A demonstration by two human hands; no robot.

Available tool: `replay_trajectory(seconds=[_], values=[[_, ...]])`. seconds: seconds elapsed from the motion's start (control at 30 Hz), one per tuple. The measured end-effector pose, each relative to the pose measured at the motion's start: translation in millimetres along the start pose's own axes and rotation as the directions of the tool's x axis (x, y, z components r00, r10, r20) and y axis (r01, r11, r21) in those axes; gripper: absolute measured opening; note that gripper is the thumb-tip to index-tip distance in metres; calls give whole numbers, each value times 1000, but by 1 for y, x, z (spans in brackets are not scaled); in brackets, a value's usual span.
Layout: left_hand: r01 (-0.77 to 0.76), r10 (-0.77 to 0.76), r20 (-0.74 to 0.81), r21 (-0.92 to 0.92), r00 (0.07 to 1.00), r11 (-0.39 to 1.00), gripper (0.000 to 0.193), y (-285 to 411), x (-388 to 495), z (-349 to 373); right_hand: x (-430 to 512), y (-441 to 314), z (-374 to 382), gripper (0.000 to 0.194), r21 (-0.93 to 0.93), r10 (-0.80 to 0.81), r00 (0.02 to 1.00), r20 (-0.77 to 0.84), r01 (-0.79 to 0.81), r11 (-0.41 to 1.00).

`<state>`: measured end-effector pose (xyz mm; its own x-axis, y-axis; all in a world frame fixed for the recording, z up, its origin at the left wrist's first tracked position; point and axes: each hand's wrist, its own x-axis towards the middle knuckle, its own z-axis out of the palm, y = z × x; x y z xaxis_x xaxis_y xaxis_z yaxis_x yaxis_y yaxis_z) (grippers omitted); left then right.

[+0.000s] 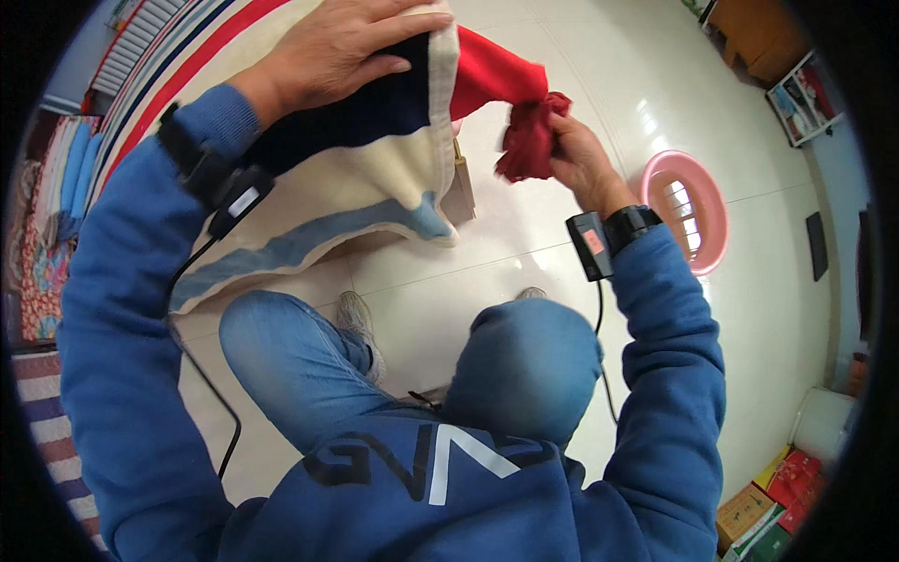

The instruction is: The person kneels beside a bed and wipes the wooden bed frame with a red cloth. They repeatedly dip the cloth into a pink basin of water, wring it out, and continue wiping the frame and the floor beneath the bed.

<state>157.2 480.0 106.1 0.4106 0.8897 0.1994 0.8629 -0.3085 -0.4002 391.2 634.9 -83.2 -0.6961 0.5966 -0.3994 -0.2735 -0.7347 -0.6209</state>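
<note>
A striped fabric cover (pixel 393 161) in cream, navy, red and light blue fills the upper left, its pale bound edge hanging down. My left hand (pixel 330 56) lies on top of it, thumb apart, with fingertips at the bound edge. Past that edge shows a bright red piece of fabric (pixel 499 74); whether it belongs to the cover is unclear. In my right hand (pixel 586 158) is a crumpled dark red cloth (pixel 527 140), gripped in the fingers against the bright red fabric's end. What lies beneath the cover is mostly hidden.
A pink basin (pixel 723 211) holding liquid stands on the tiled floor (pixel 765 302), right of my right wrist. Boxes (pixel 748 509) are at the lower right, and a small rack (pixel 804 98) at the upper right. Folded textiles (pixel 67 175) are stacked far left. Cables (pixel 218 397) run along both arms.
</note>
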Motion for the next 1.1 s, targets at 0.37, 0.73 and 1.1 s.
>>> replay_trajectory(seconds=[0.37, 0.73, 1.1], values=[[-55, 112, 9, -826, 994, 561, 33, 208, -33, 82, -162, -129, 35, 34, -456, -437, 892, -114, 344, 821], [800, 822, 408, -593, 398, -93, 58, 458, -171, 215, -157, -13, 75, 35, 41, -117, 963, -241, 131, 991], [603, 571, 324, -685, 754, -408, 35, 490, -137, 246, -54, -42, 45, 31, 58, 178, 966, -188, -170, 984]])
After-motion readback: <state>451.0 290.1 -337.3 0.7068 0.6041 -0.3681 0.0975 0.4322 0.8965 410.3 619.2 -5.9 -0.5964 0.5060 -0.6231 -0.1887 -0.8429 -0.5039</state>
